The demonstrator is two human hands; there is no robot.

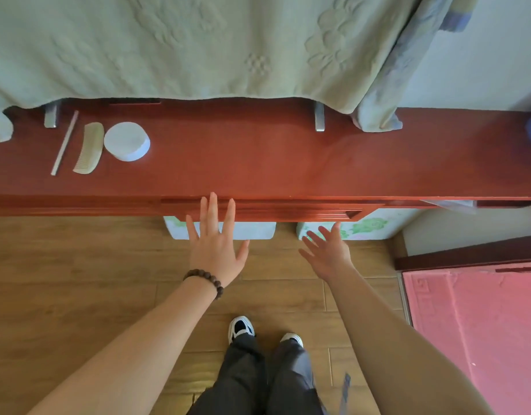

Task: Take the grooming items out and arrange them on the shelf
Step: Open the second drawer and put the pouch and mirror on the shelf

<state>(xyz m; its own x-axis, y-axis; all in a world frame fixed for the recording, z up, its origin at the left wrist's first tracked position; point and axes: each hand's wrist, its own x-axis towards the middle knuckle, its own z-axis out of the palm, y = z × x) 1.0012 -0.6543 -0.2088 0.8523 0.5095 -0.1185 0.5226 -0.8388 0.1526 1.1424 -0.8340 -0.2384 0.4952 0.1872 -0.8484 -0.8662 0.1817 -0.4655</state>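
Three grooming items lie in a row at the left of the red wooden shelf: a thin pale stick, a cream curved comb and a round white jar. My left hand, with a bead bracelet on the wrist, is flat and empty, fingertips against the front of a drawer under the shelf edge. My right hand hovers open and empty just below that drawer front, to the right.
A pale green quilted cloth hangs over the back of the shelf. Two pale patterned boxes sit on the wooden floor under the drawer. A pink mat lies at the right. My feet stand below.
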